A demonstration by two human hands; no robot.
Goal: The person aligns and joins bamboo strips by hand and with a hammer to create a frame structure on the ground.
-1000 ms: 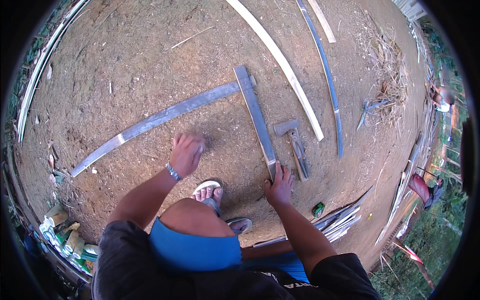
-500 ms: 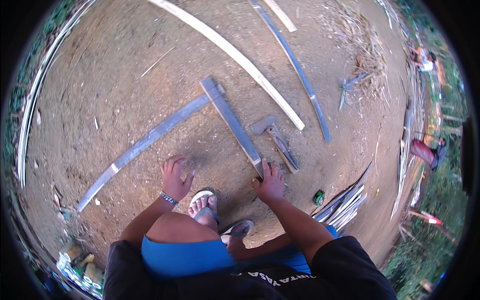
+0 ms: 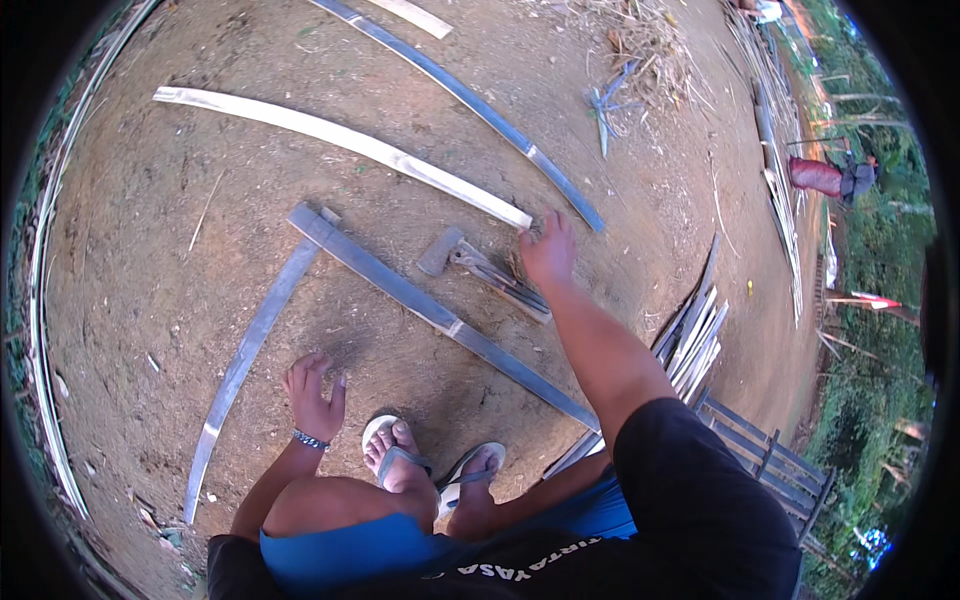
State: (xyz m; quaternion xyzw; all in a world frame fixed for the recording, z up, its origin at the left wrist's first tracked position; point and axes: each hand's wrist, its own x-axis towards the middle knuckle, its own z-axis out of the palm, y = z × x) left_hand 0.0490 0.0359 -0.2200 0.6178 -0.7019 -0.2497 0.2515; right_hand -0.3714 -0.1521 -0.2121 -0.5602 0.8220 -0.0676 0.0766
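Right hand (image 3: 550, 262) at the end of a pale strip (image 3: 335, 138), left hand (image 3: 316, 402) free

Your right arm reaches forward, and the fingers of that hand are at the near right end of the pale strip. The thumb and fingertips stand a little apart there; whether they grip the strip or only touch it, you cannot tell from this view. The strip lies on the bare ground (image 3: 130, 290) ahead of you, running away to the left in what looks like a curve.

Your left hand holds nothing. It hangs over the ground in front of your left knee, fingers spread and loosely bent, a chain bracelet (image 3: 311, 440) at the wrist.

Between the hands, a long dark strip (image 3: 388, 282) slants from the far left toward your right arm. Its far end lies across the top of a second dark strip (image 3: 247, 345), which comes back toward you on the left of your left hand. A hatchet (image 3: 490, 272) lies between the long dark strip and the pale one, its metal head pointing left and its wooden handle ending just below your right hand. Beyond the pale strip is a third dark strip (image 3: 465, 95), its near end just to the right of your fingers.

A bundle of split strips (image 3: 695, 345) lies to the right of your forearm, and a heap of dry scraps (image 3: 655, 55) sits farther out ahead.
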